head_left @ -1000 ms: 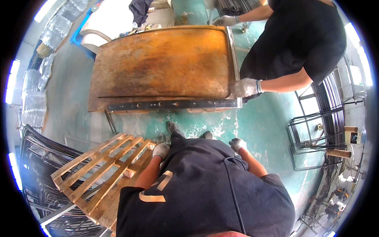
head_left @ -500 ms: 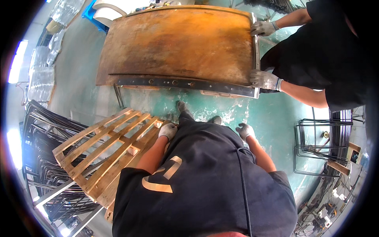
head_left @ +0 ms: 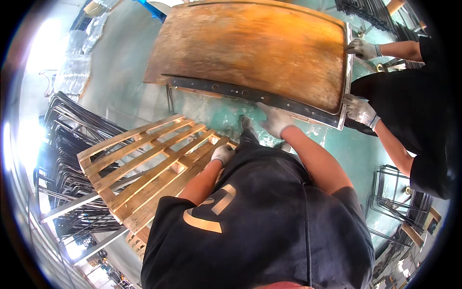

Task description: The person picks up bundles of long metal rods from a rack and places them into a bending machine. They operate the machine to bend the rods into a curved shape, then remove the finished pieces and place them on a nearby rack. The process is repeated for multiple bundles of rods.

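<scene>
A large worn wooden board (head_left: 250, 53) with a dark metal strip (head_left: 231, 91) along its near edge lies raised off the floor ahead of me. My right hand (head_left: 276, 121), in a pale work glove, reaches toward that strip with fingers stretched apart; it is blurred, and whether it touches cannot be told. Low by my thigh hangs my gloved left hand (head_left: 223, 154), beside the right edge of a wooden pallet (head_left: 149, 161); its fingers are mostly hidden. A co-worker's two gloved hands (head_left: 360, 111) rest on the metal-edged right end of the board.
Stacks of bent black metal frames (head_left: 72, 164) stand left of the pallet. More black frames (head_left: 392, 202) are at the right, below the co-worker (head_left: 404, 115). Plastic-wrapped bundles (head_left: 74, 72) line the far left. The floor (head_left: 120, 62) is green and worn.
My right hand has risen from my side and moved forward and left to the board's near edge. My view has shifted, so the board appears farther right. The co-worker's hands stay at its end.
</scene>
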Tool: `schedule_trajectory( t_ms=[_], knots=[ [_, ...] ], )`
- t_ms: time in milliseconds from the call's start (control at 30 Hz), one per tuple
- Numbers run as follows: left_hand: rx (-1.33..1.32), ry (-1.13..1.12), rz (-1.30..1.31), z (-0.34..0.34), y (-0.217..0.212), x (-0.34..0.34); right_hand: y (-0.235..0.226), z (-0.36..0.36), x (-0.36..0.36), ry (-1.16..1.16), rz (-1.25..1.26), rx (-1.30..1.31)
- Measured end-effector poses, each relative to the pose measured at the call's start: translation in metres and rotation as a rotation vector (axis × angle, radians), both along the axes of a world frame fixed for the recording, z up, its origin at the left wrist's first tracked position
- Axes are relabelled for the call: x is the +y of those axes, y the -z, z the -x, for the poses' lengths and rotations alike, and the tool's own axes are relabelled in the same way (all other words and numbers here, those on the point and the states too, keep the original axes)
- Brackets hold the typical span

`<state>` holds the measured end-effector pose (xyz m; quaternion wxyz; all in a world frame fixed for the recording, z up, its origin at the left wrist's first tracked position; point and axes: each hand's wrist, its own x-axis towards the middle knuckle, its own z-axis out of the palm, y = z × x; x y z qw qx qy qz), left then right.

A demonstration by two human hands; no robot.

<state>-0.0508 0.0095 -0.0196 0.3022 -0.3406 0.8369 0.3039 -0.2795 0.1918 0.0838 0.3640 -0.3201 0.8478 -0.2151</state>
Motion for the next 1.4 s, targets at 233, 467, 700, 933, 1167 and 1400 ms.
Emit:
schedule_trajectory(
  t_ms=[233,467,700,933,1167,1400],
  knots=[
    [-0.063,-0.055,-0.016,-0.010,-0.008,-0.004,-0.016,0.014,-0.097,-0.157,-0.038,0.014],
    [-0.053,-0.108,-0.009,-0.019,-0.018,-0.013,0.012,0.014,-0.057,-0.098,-0.096,-0.047],
    [-0.067,-0.044,-0.019,-0.024,0.017,-0.035,0.075,-0.007,0.078,-0.042,-0.374,-0.113],
    [-0.085,0.131,0.027,0.011,0.005,-0.036,0.131,-0.056,0.186,0.398,-0.415,-0.198],
    [-0.100,0.208,0.053,0.032,0.001,-0.029,0.129,-0.099,0.201,0.582,-0.499,-0.365],
    [-0.089,0.182,0.051,0.034,0.001,-0.023,0.150,-0.101,0.213,0.658,-0.499,-0.352]
  ],
)
